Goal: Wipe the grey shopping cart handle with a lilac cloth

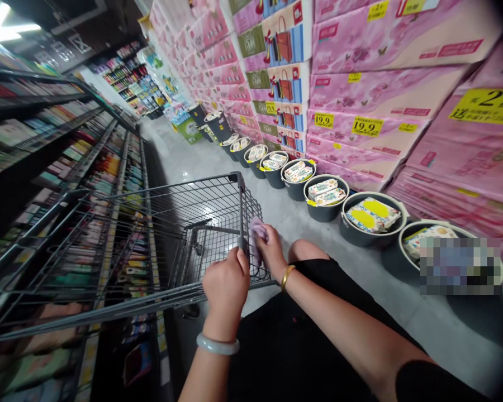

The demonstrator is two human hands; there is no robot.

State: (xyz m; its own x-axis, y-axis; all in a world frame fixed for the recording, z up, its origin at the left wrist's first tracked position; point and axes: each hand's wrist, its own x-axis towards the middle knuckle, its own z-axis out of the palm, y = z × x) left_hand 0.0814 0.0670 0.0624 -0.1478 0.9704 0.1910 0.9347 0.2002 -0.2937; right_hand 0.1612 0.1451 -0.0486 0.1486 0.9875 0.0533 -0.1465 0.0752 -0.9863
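Note:
A grey wire shopping cart (218, 192) stands in front of me, its basket showing no goods inside. My left hand (226, 282) is closed around the cart's grey rail at the near end, with a pale bangle on that wrist. Just right of it, my right hand (271, 248) grips a crumpled light purple cloth (257, 231) and presses it to the wire end panel of the cart. A gold bracelet circles the right wrist. Part of the cloth is hidden by my fingers.
A row of dark buckets (326, 215) holding wipe packs runs along the right side. Behind them rise stacked pink tissue packs (360, 95) with yellow price tags. Shelves of packaged goods (104, 162) line the left. Grey shiny floor (167, 151) lies between.

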